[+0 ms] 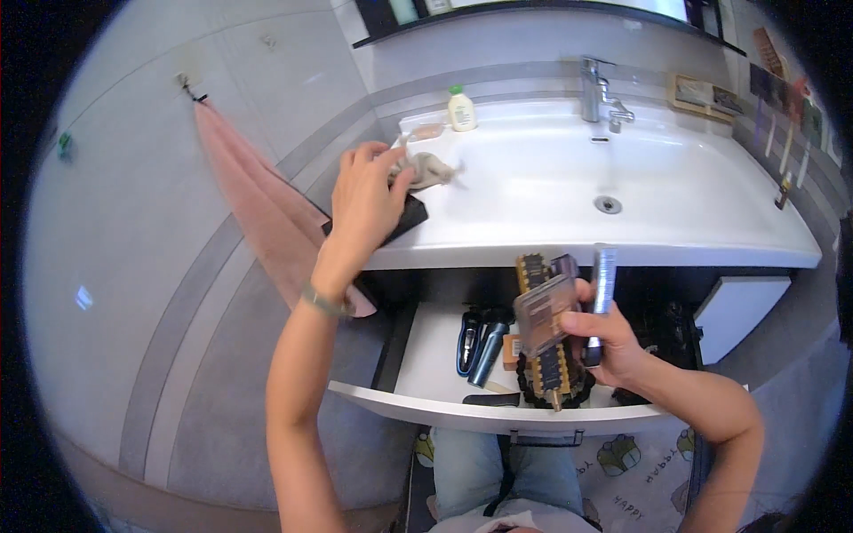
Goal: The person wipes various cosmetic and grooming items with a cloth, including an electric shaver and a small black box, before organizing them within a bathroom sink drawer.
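A crumpled beige cloth (425, 169) was held by the left hand (364, 206) at the left end of the white washbasin (675, 209), the fingers closed on it in a pinching grip. Under that hand a flat black object (410, 216) lay at the basin's front left corner. One small white bottle with a green cap (460, 108) stood upright at the back left of the basin, and just beside it one pinkish bar rested in a small dish (426, 132). One chrome tap (597, 92) rose at the back, above the round drain (608, 204).

In the right hand (611, 342) a brown hairbrush with dark bristles (544, 333) and a slim silver-blue tube (601, 293) were gripped together, the fingers wrapped round both, over the open white drawer (498, 416) below the basin. In the drawer two dark blue-and-black devices (480, 342) lay side by side at the left; a small orange box (510, 351) was partly hidden behind the brush. What else lay there could not be told.

One pink towel (258, 213) hung from a wall hook at the left. On the right wall a row of small coloured packets (782, 89) was fixed; their number could not be counted.
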`<move>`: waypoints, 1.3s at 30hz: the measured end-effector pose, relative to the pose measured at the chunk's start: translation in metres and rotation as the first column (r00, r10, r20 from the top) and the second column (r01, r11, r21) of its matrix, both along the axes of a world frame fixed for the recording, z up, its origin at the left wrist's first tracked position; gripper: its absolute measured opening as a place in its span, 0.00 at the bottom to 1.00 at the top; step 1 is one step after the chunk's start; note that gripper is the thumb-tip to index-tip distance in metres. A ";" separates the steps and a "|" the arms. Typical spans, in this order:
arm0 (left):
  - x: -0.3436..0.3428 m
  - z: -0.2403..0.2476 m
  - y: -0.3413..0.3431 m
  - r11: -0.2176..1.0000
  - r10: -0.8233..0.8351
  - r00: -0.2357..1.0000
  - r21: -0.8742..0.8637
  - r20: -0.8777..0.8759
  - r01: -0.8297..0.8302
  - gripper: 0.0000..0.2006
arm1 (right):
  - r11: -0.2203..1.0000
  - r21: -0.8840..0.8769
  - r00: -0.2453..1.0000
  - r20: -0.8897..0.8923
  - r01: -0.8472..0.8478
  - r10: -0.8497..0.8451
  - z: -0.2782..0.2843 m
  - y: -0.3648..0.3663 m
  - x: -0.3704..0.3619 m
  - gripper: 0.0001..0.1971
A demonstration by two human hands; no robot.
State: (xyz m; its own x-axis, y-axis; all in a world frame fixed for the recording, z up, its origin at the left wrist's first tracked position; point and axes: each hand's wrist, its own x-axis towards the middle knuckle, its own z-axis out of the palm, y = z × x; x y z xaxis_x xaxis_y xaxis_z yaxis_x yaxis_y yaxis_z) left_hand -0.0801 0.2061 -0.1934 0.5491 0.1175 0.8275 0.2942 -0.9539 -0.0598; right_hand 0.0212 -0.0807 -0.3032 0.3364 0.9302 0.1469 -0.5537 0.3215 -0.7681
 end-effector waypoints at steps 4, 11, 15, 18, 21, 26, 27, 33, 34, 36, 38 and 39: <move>-0.031 -0.018 -0.086 0.622 -0.559 0.814 -0.728 -0.155 0.289 0.07 | 0.987 -0.152 0.994 0.101 0.044 -0.029 -0.005 0.001 -0.004 0.12; -0.042 -0.062 -0.089 0.301 -0.810 0.536 -0.953 -0.240 0.028 0.12 | 0.953 -0.302 0.991 0.131 0.025 0.015 -0.019 0.004 -0.016 0.16; -0.035 -0.072 -0.069 0.028 -0.897 0.432 -0.986 -0.099 -0.167 0.12 | 0.951 -0.304 0.987 0.128 -0.054 0.097 -0.028 0.005 -0.024 0.21; -0.034 -0.091 -0.072 -0.029 -0.904 0.428 -0.993 -0.022 -0.112 0.11 | 0.944 -0.315 0.989 0.079 -0.095 0.125 -0.030 0.005 -0.024 0.24; -0.033 -0.101 -0.074 -0.200 -0.853 0.500 -0.978 0.148 -0.051 0.11 | 0.948 -0.316 0.995 0.076 -0.036 0.063 -0.026 0.008 -0.025 0.25; -0.036 -0.106 -0.091 -0.189 -0.779 0.607 -0.982 0.157 0.012 0.14 | 0.929 -0.368 0.999 0.021 -0.018 0.028 -0.021 0.009 -0.023 0.21; -0.037 -0.101 -0.095 -0.095 -0.771 0.629 -0.994 0.103 0.047 0.17 | 0.925 -0.379 1.000 -0.008 -0.015 0.013 -0.023 0.009 -0.021 0.21; -0.066 -0.041 -0.050 0.946 -0.301 0.932 -0.187 -0.202 0.265 0.22 | 0.940 -0.335 0.997 -0.004 0.066 -0.071 -0.015 0.008 -0.017 0.18; -0.070 -0.024 -0.039 0.987 -0.159 0.968 0.005 -0.193 0.163 0.22 | 0.943 -0.321 0.995 0.005 0.091 -0.095 -0.014 0.006 -0.015 0.19; -0.084 -0.030 -0.017 0.991 0.051 0.976 -0.112 -0.213 -0.076 0.23 | 0.942 -0.305 0.989 0.006 0.142 -0.147 -0.010 0.004 -0.011 0.19; -0.093 -0.038 0.001 0.993 0.094 0.977 -0.049 -0.189 -0.105 0.23 | 0.944 -0.303 0.990 -0.002 0.133 -0.140 -0.011 0.005 -0.008 0.19; -0.095 -0.043 0.010 0.993 0.120 0.982 0.011 -0.147 -0.119 0.23 | 0.946 -0.297 0.990 -0.013 0.132 -0.142 -0.009 0.006 -0.009 0.19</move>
State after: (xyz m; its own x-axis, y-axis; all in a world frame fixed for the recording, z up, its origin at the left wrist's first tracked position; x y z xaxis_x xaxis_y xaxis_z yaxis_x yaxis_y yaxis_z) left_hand -0.1749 0.2161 -0.2361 0.6473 0.1880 0.7387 0.3939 -0.9122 -0.1130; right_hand 0.0126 -0.0748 -0.3123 0.4635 0.8749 -0.1403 -0.5477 0.1584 -0.8215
